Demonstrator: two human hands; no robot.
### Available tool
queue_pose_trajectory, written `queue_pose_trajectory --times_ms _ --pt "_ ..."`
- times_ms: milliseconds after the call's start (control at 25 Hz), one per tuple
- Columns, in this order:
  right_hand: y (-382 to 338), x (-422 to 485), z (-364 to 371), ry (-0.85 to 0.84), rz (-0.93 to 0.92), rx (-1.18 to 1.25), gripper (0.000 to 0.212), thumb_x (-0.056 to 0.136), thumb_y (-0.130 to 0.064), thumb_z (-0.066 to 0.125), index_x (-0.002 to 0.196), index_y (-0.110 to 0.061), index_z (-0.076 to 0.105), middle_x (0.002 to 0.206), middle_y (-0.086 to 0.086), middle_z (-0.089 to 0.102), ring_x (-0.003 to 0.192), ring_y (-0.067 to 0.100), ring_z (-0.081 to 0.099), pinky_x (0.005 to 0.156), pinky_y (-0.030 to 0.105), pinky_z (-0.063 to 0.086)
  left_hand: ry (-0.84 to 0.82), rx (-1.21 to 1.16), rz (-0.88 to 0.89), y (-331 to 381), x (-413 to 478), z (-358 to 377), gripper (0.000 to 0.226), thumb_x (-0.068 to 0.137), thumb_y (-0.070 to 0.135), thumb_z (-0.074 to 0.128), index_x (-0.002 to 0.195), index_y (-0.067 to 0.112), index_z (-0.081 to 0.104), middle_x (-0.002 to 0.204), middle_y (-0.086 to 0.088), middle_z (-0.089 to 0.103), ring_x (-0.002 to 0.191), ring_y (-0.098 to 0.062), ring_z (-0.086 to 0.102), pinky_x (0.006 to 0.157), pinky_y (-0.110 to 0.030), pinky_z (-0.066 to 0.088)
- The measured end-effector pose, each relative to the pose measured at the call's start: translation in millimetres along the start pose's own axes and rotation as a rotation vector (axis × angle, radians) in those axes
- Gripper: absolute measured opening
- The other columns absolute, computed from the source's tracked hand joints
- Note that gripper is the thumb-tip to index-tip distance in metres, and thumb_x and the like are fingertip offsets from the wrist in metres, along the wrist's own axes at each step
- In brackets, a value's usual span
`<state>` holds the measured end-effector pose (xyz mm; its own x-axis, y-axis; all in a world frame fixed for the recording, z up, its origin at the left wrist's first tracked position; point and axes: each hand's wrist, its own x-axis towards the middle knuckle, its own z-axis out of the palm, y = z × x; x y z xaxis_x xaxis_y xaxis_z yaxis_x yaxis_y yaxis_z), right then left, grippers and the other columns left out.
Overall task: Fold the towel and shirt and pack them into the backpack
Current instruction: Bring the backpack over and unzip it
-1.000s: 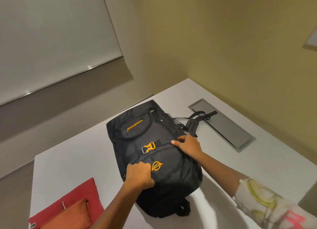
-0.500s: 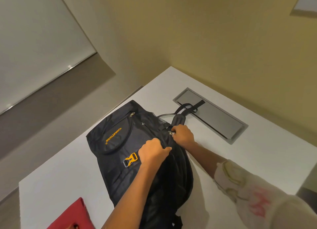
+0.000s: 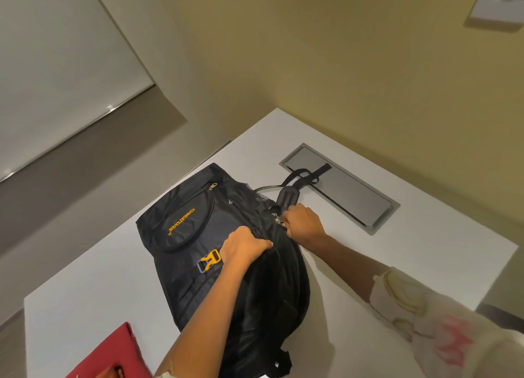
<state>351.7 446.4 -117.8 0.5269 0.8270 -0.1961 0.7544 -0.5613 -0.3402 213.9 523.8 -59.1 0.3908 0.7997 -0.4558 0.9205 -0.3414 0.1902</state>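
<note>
The black backpack (image 3: 184,236) lies flat on the white desk (image 3: 397,250). In the past second the left hand (image 3: 243,247) climbed from its lower front to clutch fabric beside the zipper pull (image 3: 276,220), which the right hand (image 3: 304,221) now pinches. Opening looks imminent. Red cloth (image 3: 113,355) waits at the near-left edge.

The white surface (image 3: 397,250) spans the lower frame. A grey recessed hatch (image 3: 348,192) sits flush in it at 3 o'clock. Pale roller blind (image 3: 56,80) at 10 o'clock. Yellow wall (image 3: 312,51) at 12 o'clock. White wall plate (image 3: 499,0) at 2 o'clock.
</note>
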Motion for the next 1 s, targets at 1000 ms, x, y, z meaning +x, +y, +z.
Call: queue_pose_trajectory --times_ms 1000 --pt "-12 -112 -20 0.165 -0.113 0.077 0.023 0.094 -0.017 0.056 0.109 -0.006 0.070 0.106 0.009 0.065 0.101 0.023 0.056 0.079 0.033 0.050 -0.075 -0.212 -0.029 -11 -34 22 0.051 0.069 0.050 0.075 0.099 0.011 0.063 0.098 -0.011 0.070 0.090 -0.030 0.067 0.079 -0.040 0.057"
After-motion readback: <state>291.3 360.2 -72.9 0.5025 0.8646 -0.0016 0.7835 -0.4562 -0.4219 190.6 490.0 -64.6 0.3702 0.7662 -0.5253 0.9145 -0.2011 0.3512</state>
